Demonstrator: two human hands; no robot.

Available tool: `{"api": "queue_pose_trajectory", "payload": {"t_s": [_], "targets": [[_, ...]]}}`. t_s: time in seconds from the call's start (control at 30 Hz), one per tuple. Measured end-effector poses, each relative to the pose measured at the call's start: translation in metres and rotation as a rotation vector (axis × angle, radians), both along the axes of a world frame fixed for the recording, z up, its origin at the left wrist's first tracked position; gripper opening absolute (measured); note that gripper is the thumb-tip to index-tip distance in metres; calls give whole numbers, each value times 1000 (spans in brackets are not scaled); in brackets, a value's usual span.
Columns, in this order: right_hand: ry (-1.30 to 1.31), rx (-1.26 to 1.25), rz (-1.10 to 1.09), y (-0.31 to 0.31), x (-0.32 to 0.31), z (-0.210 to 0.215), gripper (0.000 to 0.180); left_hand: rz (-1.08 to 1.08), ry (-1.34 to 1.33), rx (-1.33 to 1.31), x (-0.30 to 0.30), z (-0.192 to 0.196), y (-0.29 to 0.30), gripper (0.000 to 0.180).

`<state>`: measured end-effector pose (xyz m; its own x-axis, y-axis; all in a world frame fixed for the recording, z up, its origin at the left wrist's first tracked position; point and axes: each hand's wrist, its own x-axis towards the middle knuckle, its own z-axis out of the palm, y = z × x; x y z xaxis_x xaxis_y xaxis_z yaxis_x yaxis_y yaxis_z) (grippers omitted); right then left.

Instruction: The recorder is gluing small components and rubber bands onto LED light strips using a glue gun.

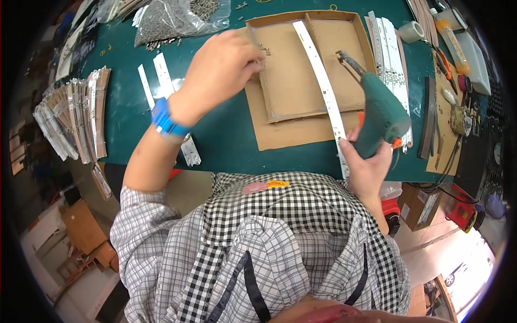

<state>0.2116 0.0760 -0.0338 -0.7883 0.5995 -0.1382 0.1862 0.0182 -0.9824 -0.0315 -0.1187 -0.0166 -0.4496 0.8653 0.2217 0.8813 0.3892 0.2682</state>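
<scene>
My right hand (371,161) grips the handle of a green pistol-shaped tool (379,102) with an orange trigger and a dark metal tip. A long white LED strip (322,81) is pinched under the thumb of that hand and slants up across a shallow cardboard tray (291,105). At the tray's left wall is my left hand (226,67), its fingers drawn together beside a few small metal pieces (264,49). Whatever those fingertips hold is too small to tell. Around the left wrist is a blue band (168,119).
A clear bag of small metal parts (180,21) lies at the back left. Bundled strips (75,116) stack on the left, with more white strips (389,54) right of the tray. Pliers (445,65), a tape roll (411,32) and a bottle (451,42) sit far right.
</scene>
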Motion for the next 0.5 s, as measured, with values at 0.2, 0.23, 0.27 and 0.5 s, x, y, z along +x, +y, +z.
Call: {"api": "queue_pose_trajectory", "payload": {"t_s": [0.2, 0.23, 0.27, 0.5], "targets": [[29, 165, 65, 6, -2, -21, 25, 63, -30, -200, -34, -26, 50, 7], [54, 129, 49, 5, -5, -19, 25, 82, -90, -218, -36, -27, 52, 7], [79, 93, 32, 4, -7, -18, 24, 58, -74, -217, -37, -27, 53, 7], [84, 250, 87, 10, -11, -26, 30, 6, 87, -287, -38, -22, 54, 5]]}}
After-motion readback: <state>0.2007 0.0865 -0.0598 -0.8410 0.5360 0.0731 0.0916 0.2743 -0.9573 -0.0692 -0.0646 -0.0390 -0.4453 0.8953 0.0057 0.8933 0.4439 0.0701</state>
